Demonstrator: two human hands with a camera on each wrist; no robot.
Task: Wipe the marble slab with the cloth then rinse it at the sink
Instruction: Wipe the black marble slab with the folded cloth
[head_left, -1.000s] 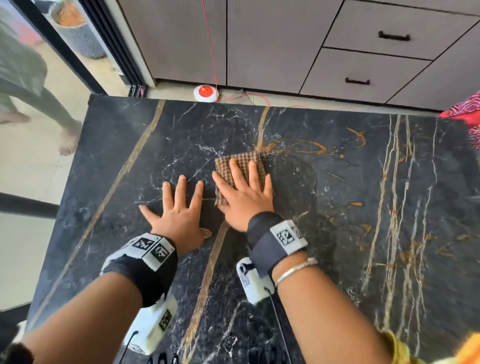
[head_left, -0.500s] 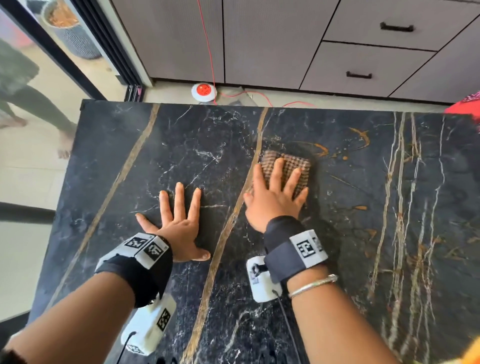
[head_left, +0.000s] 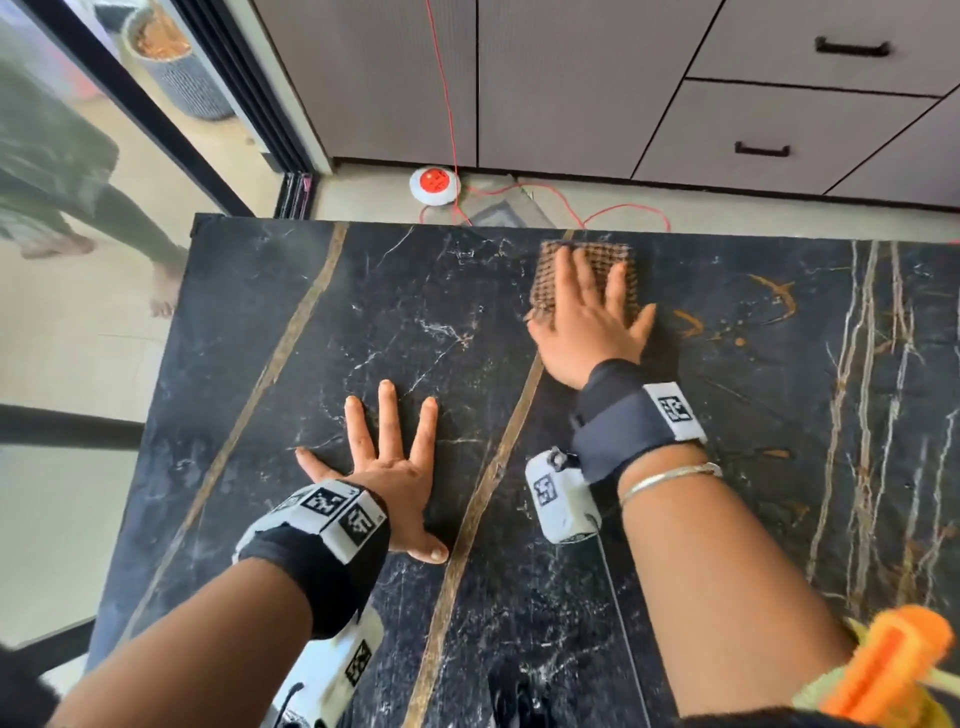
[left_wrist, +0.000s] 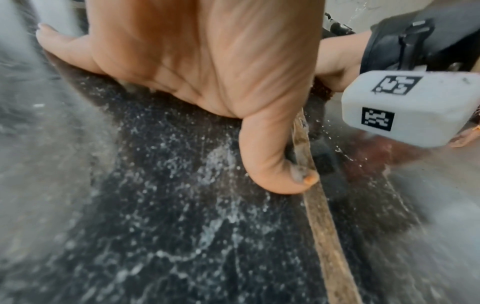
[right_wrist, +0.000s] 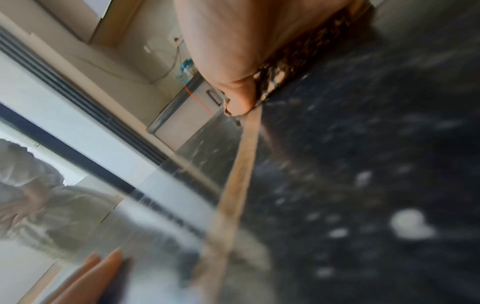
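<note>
Sliding toward the far edge since a second ago, one brown cloth (head_left: 582, 275) lies under the flat right hand (head_left: 589, 322) on the marble slab (head_left: 727, 519); left hand (head_left: 395, 467) splayed flat, thumb crease clear only from its wrist.

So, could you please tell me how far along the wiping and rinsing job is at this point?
Wiping is in hand: the right hand presses the cloth flat at the far edge of the marble slab, and the left hand rests flat on it. How much is already wiped cannot be told. Rinsing is left; no sink is in view.
</note>
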